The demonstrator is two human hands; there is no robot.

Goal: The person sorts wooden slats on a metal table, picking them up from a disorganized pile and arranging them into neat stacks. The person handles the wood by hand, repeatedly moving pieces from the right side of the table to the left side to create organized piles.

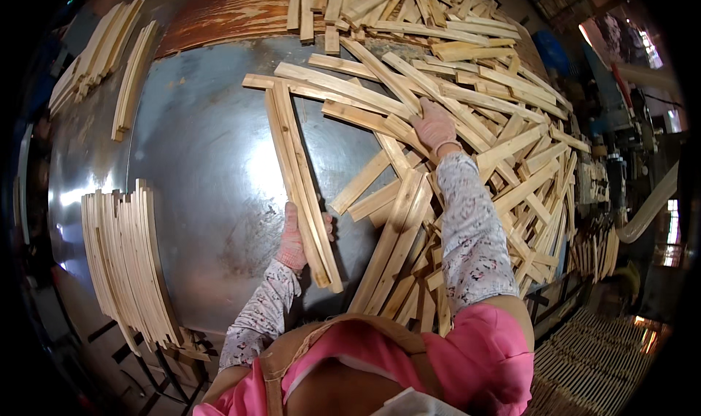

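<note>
My left hand (291, 242), in a pinkish glove, is closed round the near part of a pair of long, pale wooden strips (290, 160). They lie side by side and slant away from me, their far ends by another strip (299, 87) lying crosswise. Farther off to the right, my right hand (435, 126), gloved too, is closed at the end of a wooden strip (365, 115) on the heap. Its fingertips are partly hidden. Loose wooden strips (511, 149) lie crisscross beneath and around this hand.
A grey metal table (204, 139) lies under the work. At its left edge sits a neat row of strips (124, 263), with smaller bundles (98, 47) farther back. A worn reddish-brown board (226, 11) is at the far side. Slatted stacks (591, 357) stand at the lower right.
</note>
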